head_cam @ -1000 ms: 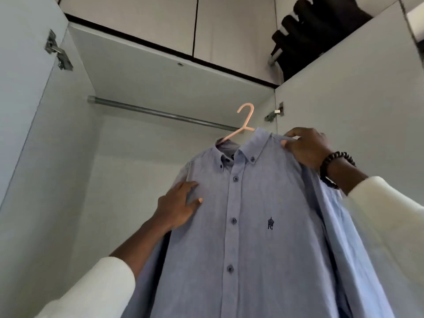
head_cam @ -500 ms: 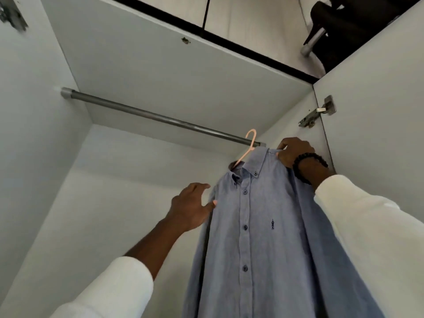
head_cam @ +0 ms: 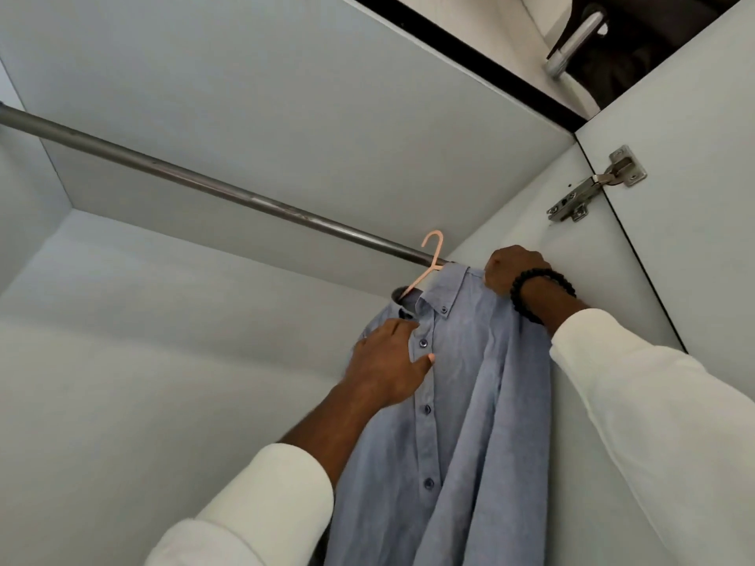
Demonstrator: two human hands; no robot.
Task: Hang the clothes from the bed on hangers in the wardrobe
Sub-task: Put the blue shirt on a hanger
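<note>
Half a second back the left hand [head_cam: 386,365] hovered just off the shirt's edge; now it lies on the front of the blue shirt [head_cam: 461,402], and both shirt and pink hanger [head_cam: 429,263] sit closer to the right end of the rail than before.

Head view: the metal rail [head_cam: 196,183] runs from the left edge of the frame down toward the centre right, under the pale top panel of the wardrobe [head_cam: 286,96]. The hanger's hook stands at the rail's right end, overlapping it; whether it is hooked over the rail or only held against it, I cannot tell. The shirt hangs from the hanger in the lower centre of the frame, buttoned, its collar just below the hook.

Left hand: fingers spread and flat, palm pressed on the shirt's placket just beneath the collar, thumb pointing right near a button. It grips nothing.

Right hand [head_cam: 510,267], right of centre: fingers curled closed around the shirt's shoulder, where the hanger's arm would run beneath the cloth. A dark beaded bracelet [head_cam: 539,292] circles the wrist, above a white sleeve [head_cam: 653,422].

At the upper right a metal hinge [head_cam: 596,185] joins the wardrobe's side wall to the open door. Above it, at the top right corner, a second rail end [head_cam: 572,47] shows beside dark clothing.
</note>
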